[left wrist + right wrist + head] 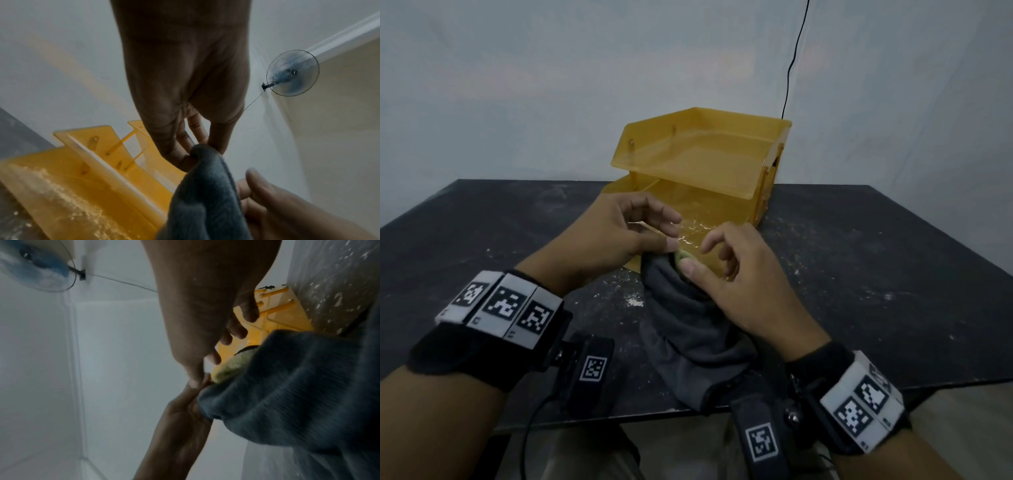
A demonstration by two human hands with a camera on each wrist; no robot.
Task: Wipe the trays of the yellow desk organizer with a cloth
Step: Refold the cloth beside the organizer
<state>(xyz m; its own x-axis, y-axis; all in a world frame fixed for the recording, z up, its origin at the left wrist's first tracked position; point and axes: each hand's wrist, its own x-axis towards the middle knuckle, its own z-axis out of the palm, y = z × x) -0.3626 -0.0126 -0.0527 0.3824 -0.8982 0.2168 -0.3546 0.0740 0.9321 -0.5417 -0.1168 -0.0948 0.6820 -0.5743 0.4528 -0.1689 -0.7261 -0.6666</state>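
Left hand [619, 233] and right hand [736, 274] both pinch the fuzzy grey cloth [688, 329] at six o'clock of the glossy translucent yellow desk organizer [709, 164] on the dusty black bench [876, 257].

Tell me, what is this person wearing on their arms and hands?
The left hand and right hand are bare, without gloves or sleeves. Each wrist wears a black band carrying white blocks printed with black square codes, plus a black strap with another code. A thin black cable hangs from the left band.
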